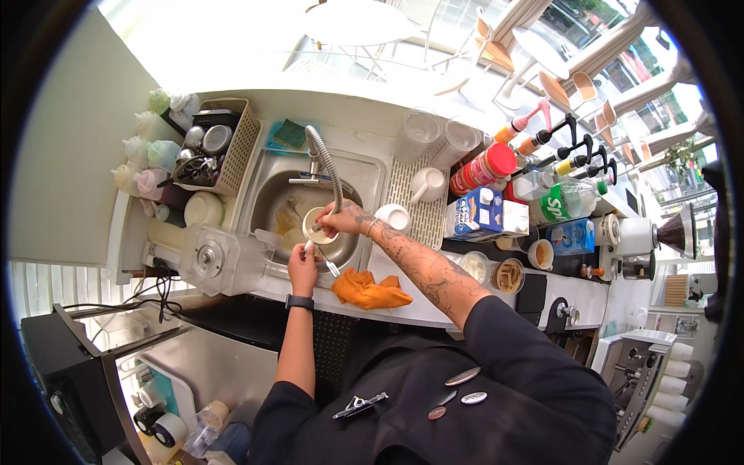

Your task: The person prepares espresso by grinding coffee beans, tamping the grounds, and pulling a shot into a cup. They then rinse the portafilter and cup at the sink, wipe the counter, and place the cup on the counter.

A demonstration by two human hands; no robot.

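My left hand (303, 268) grips a white mug (318, 237) by its handle, over the front part of the stainless steel sink (260, 195). The mug tilts so that its mouth faces up towards me. My right hand (344, 222) is shut on the end of the flexible metal tap hose (328, 152), with the nozzle pointing into the mug. Whether water runs cannot be made out. Just right of my left hand a fork (332, 267) shows its tines by the sink's front rim; its hold is unclear. An orange cloth (372, 289) lies crumpled on the counter edge below my right forearm.
Left of the sink stand a basket of metal ware (218, 145) and a clear blender jug (215, 258). A green sponge (289, 133) lies behind it. To the right are a slotted drain tray (427, 224), a white mug (429, 185), a white cup (394, 218), cartons (476, 215) and an iced drink (508, 275).
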